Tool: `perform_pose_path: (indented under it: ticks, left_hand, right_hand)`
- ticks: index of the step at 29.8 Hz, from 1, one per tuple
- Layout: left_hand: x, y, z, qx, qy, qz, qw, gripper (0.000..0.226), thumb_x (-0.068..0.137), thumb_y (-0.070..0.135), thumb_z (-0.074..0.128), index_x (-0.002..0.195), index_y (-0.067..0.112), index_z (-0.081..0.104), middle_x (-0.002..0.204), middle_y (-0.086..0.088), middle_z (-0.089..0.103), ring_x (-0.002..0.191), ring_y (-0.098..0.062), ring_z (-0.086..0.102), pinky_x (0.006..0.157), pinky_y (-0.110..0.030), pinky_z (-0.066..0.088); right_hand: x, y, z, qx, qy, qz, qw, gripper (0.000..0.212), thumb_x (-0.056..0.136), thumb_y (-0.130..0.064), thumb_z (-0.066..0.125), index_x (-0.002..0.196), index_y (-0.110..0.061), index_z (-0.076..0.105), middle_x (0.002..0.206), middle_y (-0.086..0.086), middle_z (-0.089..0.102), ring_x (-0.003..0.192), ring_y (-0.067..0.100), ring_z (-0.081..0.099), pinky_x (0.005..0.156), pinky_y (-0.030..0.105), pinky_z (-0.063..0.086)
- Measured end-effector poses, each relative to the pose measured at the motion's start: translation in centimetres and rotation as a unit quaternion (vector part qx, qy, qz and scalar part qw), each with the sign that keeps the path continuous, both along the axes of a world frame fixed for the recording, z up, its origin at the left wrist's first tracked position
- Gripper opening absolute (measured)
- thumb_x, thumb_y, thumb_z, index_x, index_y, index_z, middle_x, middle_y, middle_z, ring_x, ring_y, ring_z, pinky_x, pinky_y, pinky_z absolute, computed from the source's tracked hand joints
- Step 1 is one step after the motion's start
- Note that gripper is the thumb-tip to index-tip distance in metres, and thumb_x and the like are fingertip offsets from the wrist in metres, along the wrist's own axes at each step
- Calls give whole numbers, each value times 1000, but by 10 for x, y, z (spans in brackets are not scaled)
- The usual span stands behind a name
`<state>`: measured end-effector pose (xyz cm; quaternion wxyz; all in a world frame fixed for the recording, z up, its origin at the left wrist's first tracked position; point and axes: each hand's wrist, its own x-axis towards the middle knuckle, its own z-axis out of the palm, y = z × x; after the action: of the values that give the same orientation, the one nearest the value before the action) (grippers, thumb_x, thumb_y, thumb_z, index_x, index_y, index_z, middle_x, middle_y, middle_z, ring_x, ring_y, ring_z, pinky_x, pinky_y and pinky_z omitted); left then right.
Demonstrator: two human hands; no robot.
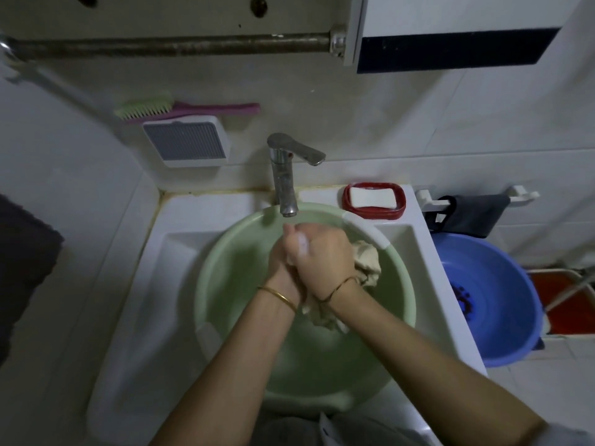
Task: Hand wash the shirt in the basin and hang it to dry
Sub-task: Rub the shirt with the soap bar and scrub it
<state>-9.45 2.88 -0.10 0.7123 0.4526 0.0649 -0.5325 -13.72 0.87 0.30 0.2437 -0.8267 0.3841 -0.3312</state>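
A pale green basin [222, 304] sits in the white sink, under the tap [285, 175]. Over its middle I hold a bunched beige shirt [367, 262] between both hands. My right hand [325, 255] lies on top, fingers curled round the cloth, with soap foam on its knuckles. My left hand [283, 262] grips the same bundle from the left and is mostly covered by the right. Wet ends of the shirt hang below my wrists and stick out to the right.
A white soap bar in a red dish [373, 201] stands on the sink ledge at the right. A blue basin [486, 297] sits on the floor beside the sink. A brush [145, 107] and a soap holder hang on the wall; a metal rail [167, 46] runs above.
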Motion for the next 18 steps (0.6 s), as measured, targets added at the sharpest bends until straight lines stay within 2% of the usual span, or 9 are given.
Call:
perform_pose_path:
  ticks: [1, 3, 4, 6, 9, 11, 13, 14, 18]
  left_hand:
    - [0, 1, 2, -5, 1, -5, 1000, 52, 96, 26, 32, 51, 14, 54, 50, 0, 50, 48, -9, 54, 61, -24, 43]
    - [-1, 2, 0, 53, -29, -65, 996, 39, 95, 25, 41, 62, 9, 56, 57, -7, 56, 56, -19, 64, 56, -23, 52]
    - [-3, 3, 1, 75, -55, -104, 990, 37, 93, 29, 48, 68, 5, 60, 63, -12, 62, 68, -26, 70, 62, -26, 56]
    - [4, 8, 4, 63, -43, -176, 981, 46, 89, 46, 55, 92, 2, 69, 95, -21, 69, 100, -36, 66, 90, -41, 53]
    - [26, 21, 13, 4, -40, -292, 956, 60, 82, 45, 64, 122, 1, 59, 125, -25, 58, 112, -36, 59, 102, -47, 43]
    - [38, 29, 13, -8, -111, -375, 920, 47, 78, 21, 71, 117, -3, 61, 122, -26, 60, 105, -33, 63, 94, -40, 51]
    - [42, 34, 22, 28, -193, -427, 883, 41, 74, 6, 72, 112, -4, 62, 113, -23, 65, 100, -33, 65, 88, -36, 54]
    - [43, 35, 26, 35, -212, -419, 882, 38, 73, 2, 71, 110, -3, 63, 108, -21, 68, 98, -32, 66, 85, -35, 56]
    - [54, 25, 51, -20, -150, -262, 953, 15, 84, 4, 54, 94, -1, 63, 80, -14, 72, 72, -23, 70, 64, -30, 59]
  right_hand:
    - [1, 4, 0, 5, -16, 5, 1000, 44, 91, -36, 37, 59, -12, 56, 57, 13, 58, 55, 27, 57, 54, 32, 45]
    - [2, -18, 0, 112, -4, -16, 994, 44, 97, -36, 37, 65, -12, 55, 67, 15, 61, 69, 31, 60, 65, 35, 48]
    - [-1, -33, 1, 168, 4, -34, 985, 44, 98, -37, 39, 64, -12, 53, 69, 13, 60, 72, 30, 58, 69, 35, 46]
    - [-9, -51, 1, 236, -29, -45, 970, 45, 97, -37, 45, 59, -13, 44, 62, 6, 50, 66, 23, 48, 66, 33, 38]
    - [-23, -61, -1, 292, -109, -32, 950, 44, 96, -38, 48, 76, 0, 59, 74, 8, 57, 72, 17, 52, 72, 34, 43]
    - [-31, -70, -2, 312, -123, -40, 941, 48, 95, -40, 48, 97, 6, 61, 87, 16, 62, 82, 21, 56, 81, 37, 47]
    - [-36, -73, 0, 321, -129, -36, 938, 50, 94, -42, 49, 101, 6, 59, 87, 13, 61, 83, 19, 56, 82, 37, 48]
    - [-38, -72, 0, 333, -128, -20, 934, 50, 93, -45, 49, 100, 2, 60, 87, 7, 62, 84, 17, 58, 83, 35, 48]
    - [-53, -61, -7, 447, -83, 177, 873, 52, 78, -67, 54, 102, -22, 63, 104, -4, 70, 100, 13, 66, 95, 33, 50]
